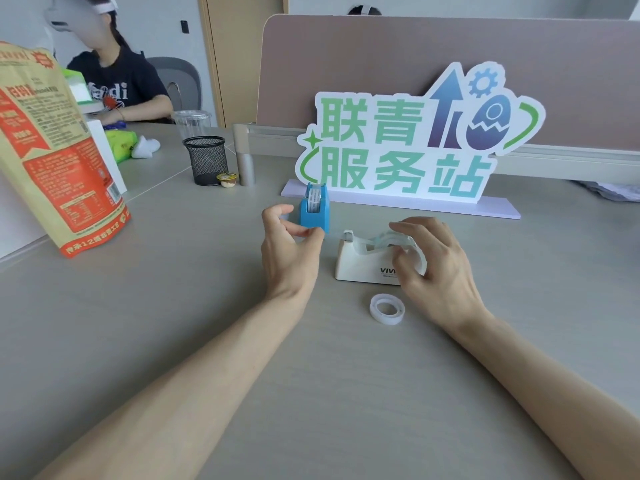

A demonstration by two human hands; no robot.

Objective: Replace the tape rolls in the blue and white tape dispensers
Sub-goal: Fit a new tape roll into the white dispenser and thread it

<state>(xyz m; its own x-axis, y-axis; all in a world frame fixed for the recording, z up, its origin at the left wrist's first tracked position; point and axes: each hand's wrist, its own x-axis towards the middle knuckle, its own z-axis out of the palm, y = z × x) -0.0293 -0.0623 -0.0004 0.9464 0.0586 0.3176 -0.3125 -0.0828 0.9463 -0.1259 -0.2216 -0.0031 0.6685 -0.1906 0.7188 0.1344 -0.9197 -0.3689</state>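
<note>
A small blue tape dispenser (316,211) stands upright on the grey desk with a tape roll inside it. My left hand (289,247) hovers just left of it, fingers curled, thumb tip touching its lower front corner. To the right sits a white tape dispenser (363,263) with a clear tape roll (384,239) in its cradle. My right hand (438,259) reaches over its rear end, fingers around that roll and the dispenser's side. A loose white tape roll (387,309) lies flat on the desk in front of the white dispenser.
A large standing sign (408,143) with green characters rises behind the dispensers. A black mesh pen cup (206,161) and a small yellow-lidded jar (227,180) stand at back left. An orange and tan bag (52,150) is at far left. Another person sits beyond.
</note>
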